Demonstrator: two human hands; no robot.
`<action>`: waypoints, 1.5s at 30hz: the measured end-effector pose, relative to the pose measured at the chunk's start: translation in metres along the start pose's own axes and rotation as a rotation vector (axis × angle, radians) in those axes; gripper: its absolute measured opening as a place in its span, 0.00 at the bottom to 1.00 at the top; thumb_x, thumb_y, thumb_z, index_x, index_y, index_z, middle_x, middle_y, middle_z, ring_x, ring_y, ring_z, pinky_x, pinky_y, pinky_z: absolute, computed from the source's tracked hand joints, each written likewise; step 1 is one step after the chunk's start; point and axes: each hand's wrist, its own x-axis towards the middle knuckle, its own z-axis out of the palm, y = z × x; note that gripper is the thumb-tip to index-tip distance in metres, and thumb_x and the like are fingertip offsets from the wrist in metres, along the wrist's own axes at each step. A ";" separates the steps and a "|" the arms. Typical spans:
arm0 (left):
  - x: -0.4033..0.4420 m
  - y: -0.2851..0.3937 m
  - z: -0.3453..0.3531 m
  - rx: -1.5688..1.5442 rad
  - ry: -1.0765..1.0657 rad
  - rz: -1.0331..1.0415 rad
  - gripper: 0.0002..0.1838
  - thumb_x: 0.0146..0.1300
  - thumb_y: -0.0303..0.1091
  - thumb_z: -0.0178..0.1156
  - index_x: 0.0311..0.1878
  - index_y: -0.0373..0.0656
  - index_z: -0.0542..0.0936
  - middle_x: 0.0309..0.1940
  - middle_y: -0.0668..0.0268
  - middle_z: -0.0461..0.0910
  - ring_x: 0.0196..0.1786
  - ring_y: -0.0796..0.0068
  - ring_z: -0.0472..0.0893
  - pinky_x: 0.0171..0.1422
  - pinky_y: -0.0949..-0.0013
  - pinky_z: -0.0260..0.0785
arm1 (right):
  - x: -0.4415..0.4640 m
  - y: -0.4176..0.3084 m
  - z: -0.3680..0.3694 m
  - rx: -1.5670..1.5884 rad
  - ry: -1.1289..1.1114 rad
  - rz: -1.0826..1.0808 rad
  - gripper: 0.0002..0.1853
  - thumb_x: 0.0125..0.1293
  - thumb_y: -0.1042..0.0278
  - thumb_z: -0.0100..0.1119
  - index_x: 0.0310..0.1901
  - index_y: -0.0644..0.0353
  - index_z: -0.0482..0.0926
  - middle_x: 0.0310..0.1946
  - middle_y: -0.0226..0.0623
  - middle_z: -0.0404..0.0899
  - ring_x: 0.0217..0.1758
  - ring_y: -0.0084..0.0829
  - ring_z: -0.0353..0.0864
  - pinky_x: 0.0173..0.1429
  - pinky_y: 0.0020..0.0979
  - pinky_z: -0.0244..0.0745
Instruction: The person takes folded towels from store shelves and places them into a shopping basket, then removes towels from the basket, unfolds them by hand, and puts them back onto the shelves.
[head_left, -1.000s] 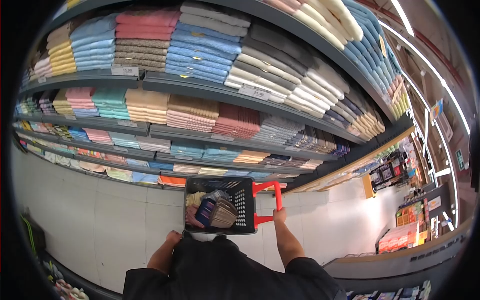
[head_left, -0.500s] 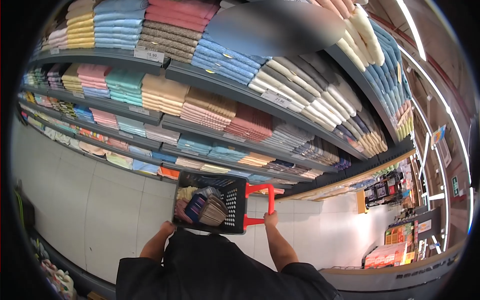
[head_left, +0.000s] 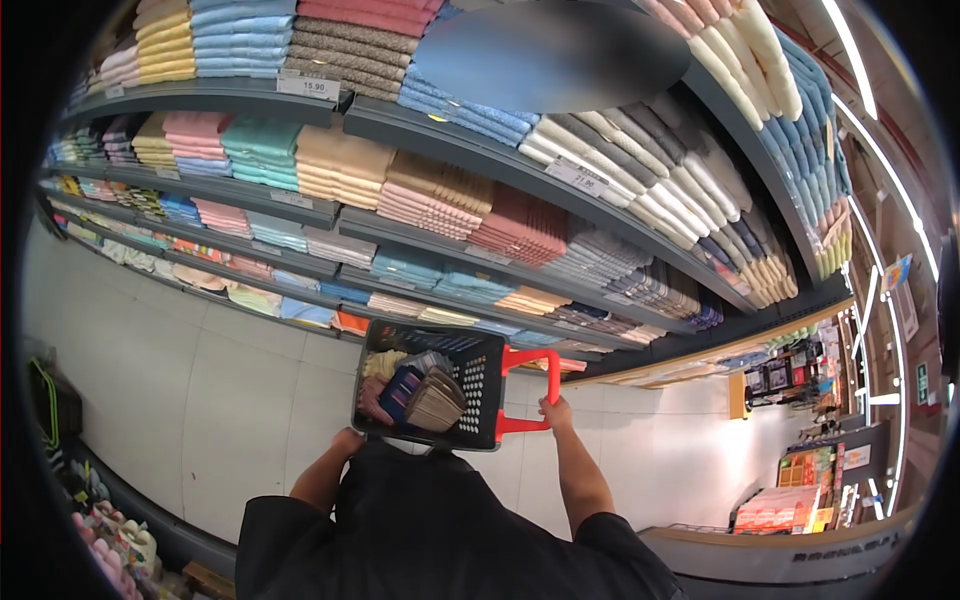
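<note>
A black basket (head_left: 481, 385) with perforated sides stands in front of my body. Folded towels (head_left: 435, 401) in brown, navy, pink and pale yellow lie inside it. My right hand (head_left: 556, 412) is closed on the red handle (head_left: 554, 375) at the basket's right side. Beside the basket's near left corner is my left hand (head_left: 347, 442); its fingers are too small and partly hidden to tell whether they grip the rim.
Long shelves (head_left: 440, 143) of folded towels run across the front and curve down at the right. Pale floor tiles (head_left: 240, 390) lie below them. Another shelf (head_left: 150, 530) stands at the lower left, and a counter edge (head_left: 800, 545) at the lower right.
Compared with one second ago, the view has tilted and the shelves appear shifted to the right. The basket sits slightly higher and further left in view, and my right hand remains on the handle.
</note>
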 end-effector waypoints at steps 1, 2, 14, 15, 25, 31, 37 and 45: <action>-0.001 0.003 -0.003 0.048 0.039 0.066 0.19 0.52 0.46 0.57 0.35 0.41 0.86 0.38 0.49 0.83 0.45 0.50 0.82 0.54 0.54 0.73 | 0.001 -0.006 0.003 0.077 0.016 0.043 0.11 0.59 0.62 0.62 0.37 0.61 0.78 0.26 0.34 0.82 0.26 0.27 0.84 0.29 0.30 0.76; -0.003 0.004 -0.006 -0.011 0.014 0.038 0.18 0.52 0.47 0.57 0.35 0.42 0.86 0.38 0.50 0.84 0.45 0.51 0.83 0.53 0.54 0.73 | 0.001 -0.012 0.006 0.152 0.030 0.088 0.11 0.58 0.62 0.62 0.37 0.61 0.78 0.26 0.35 0.82 0.25 0.27 0.83 0.28 0.29 0.76; -0.003 -0.016 0.006 -0.172 0.198 -0.084 0.15 0.54 0.43 0.60 0.35 0.41 0.84 0.24 0.59 0.83 0.26 0.67 0.84 0.37 0.63 0.76 | -0.010 -0.028 0.020 0.223 0.130 0.102 0.07 0.58 0.67 0.58 0.35 0.61 0.76 0.22 0.35 0.80 0.21 0.25 0.81 0.21 0.26 0.72; -0.003 -0.018 0.014 -0.179 0.234 -0.111 0.15 0.54 0.43 0.60 0.35 0.41 0.84 0.24 0.59 0.83 0.26 0.67 0.84 0.37 0.63 0.76 | -0.009 -0.030 0.017 0.209 0.120 0.098 0.08 0.59 0.67 0.58 0.36 0.61 0.76 0.23 0.35 0.80 0.21 0.25 0.81 0.20 0.26 0.72; -0.063 0.018 0.056 -0.203 0.054 -0.255 0.22 0.55 0.46 0.56 0.41 0.38 0.85 0.43 0.47 0.83 0.50 0.49 0.81 0.56 0.56 0.72 | -0.006 -0.018 0.017 0.424 -0.022 0.055 0.05 0.61 0.70 0.56 0.36 0.61 0.76 0.22 0.36 0.78 0.21 0.27 0.80 0.21 0.25 0.74; -0.066 0.033 0.076 -0.048 0.076 -0.176 0.22 0.54 0.48 0.55 0.38 0.39 0.86 0.41 0.47 0.83 0.50 0.50 0.81 0.55 0.56 0.73 | -0.013 -0.021 0.012 0.529 -0.105 0.030 0.03 0.64 0.71 0.52 0.36 0.60 0.74 0.28 0.36 0.78 0.22 0.28 0.80 0.23 0.26 0.76; -0.098 0.087 0.065 -0.226 0.112 -0.174 0.16 0.53 0.44 0.57 0.35 0.42 0.85 0.38 0.50 0.83 0.45 0.50 0.82 0.53 0.56 0.74 | -0.010 -0.011 0.012 0.555 -0.164 -0.013 0.05 0.65 0.70 0.52 0.40 0.60 0.71 0.28 0.37 0.78 0.20 0.28 0.80 0.21 0.27 0.77; -0.122 0.088 0.112 -0.227 0.308 -0.172 0.16 0.55 0.43 0.59 0.41 0.44 0.84 0.40 0.52 0.84 0.47 0.51 0.82 0.54 0.56 0.73 | -0.016 -0.015 0.007 0.550 -0.148 -0.049 0.08 0.66 0.69 0.53 0.44 0.62 0.71 0.28 0.39 0.80 0.16 0.27 0.76 0.18 0.28 0.73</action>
